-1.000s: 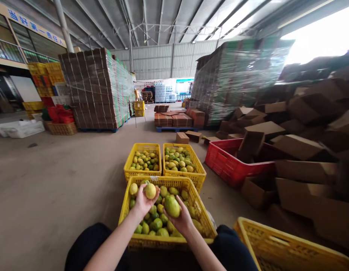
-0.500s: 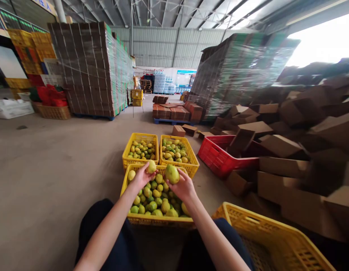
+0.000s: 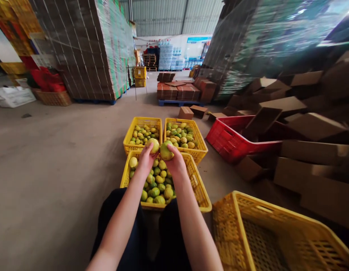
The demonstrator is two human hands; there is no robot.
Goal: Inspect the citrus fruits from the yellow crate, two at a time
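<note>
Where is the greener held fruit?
In the head view, just below centre, the greener fruit is in the right hand, immediately right of the paler fruit in the left hand.

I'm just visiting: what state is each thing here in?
Left hand: closed around a yellow fruit
Right hand: closed around a greener fruit
Near yellow crate: open-topped, holding loose fruit
Far left crate: open-topped, holding fruit
Far right crate: the same
Red crate: open-topped, a carton leaning inside
Right yellow crate: open-topped, upright
Loose cartons: heaped, some open
Tall left stack: wrapped in film
</note>
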